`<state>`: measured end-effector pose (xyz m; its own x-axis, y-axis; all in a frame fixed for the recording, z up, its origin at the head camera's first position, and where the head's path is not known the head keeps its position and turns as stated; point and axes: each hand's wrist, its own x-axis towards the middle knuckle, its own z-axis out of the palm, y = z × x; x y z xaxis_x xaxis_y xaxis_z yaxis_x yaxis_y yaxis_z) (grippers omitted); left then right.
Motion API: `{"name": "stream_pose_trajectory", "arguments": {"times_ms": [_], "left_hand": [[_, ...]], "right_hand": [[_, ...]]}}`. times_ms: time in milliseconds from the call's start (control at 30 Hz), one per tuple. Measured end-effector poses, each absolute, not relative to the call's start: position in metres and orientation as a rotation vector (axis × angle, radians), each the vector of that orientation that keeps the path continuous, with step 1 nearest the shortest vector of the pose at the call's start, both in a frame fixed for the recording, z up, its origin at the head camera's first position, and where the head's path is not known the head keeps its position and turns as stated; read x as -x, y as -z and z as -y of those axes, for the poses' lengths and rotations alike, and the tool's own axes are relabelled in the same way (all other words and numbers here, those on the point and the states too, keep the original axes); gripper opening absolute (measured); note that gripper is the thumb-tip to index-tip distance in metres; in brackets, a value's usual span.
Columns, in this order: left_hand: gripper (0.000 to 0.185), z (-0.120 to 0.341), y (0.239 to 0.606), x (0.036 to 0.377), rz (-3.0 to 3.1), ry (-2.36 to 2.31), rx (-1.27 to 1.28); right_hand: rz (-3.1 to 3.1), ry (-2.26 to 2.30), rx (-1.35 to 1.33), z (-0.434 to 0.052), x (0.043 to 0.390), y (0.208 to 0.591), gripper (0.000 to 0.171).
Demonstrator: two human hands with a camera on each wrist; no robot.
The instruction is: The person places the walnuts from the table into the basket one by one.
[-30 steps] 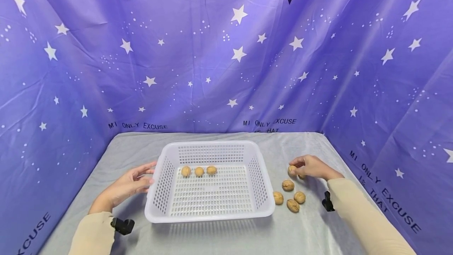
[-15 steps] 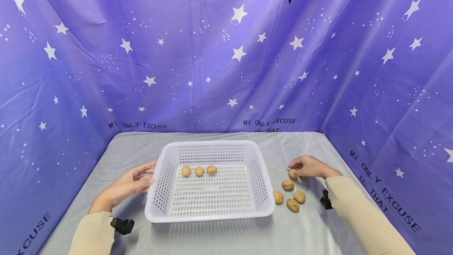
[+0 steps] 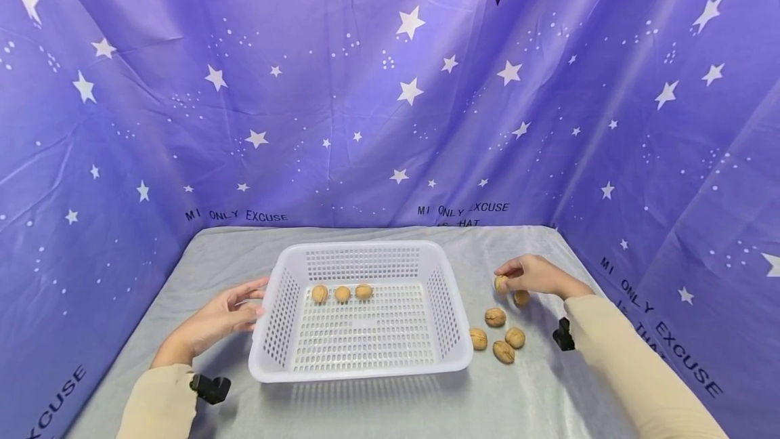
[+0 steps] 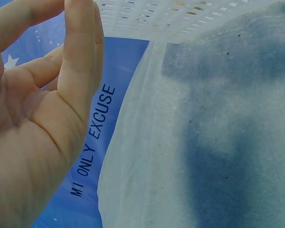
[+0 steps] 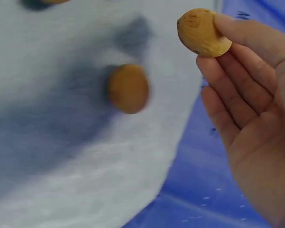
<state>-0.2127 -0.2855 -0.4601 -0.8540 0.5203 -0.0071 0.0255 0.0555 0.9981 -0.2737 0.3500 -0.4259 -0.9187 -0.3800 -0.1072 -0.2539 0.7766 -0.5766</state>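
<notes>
Basket (image 3: 365,371) centre of counter (image 3: 390,405); three walnuts (image 3: 342,293) in it, along the far wall. Five loose walnuts (image 3: 501,330) right of basket. Left hand (image 3: 213,320) at basket's left rim.

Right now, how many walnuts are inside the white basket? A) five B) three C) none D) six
B: three walnuts lie in a row near the far wall of the white basket; the other walnuts lie on the cloth to its right, and the right hand pinches one off the cloth.
</notes>
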Motion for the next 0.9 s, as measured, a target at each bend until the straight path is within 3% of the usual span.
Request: {"name": "stream_pose_trajectory", "arguments": {"times_ms": [433,900], "left_hand": [[0.068,0.285,0.460,0.214,-2.009,-1.835,-0.503],[0.070,0.286,0.459,0.213,-2.004,-1.830,-0.482]], "right_hand": [[-2.758,0.886,0.754,-0.301,0.288,0.363,0.038],[-2.623,0.862,0.859,-0.204,0.307,0.355,0.033]]}}
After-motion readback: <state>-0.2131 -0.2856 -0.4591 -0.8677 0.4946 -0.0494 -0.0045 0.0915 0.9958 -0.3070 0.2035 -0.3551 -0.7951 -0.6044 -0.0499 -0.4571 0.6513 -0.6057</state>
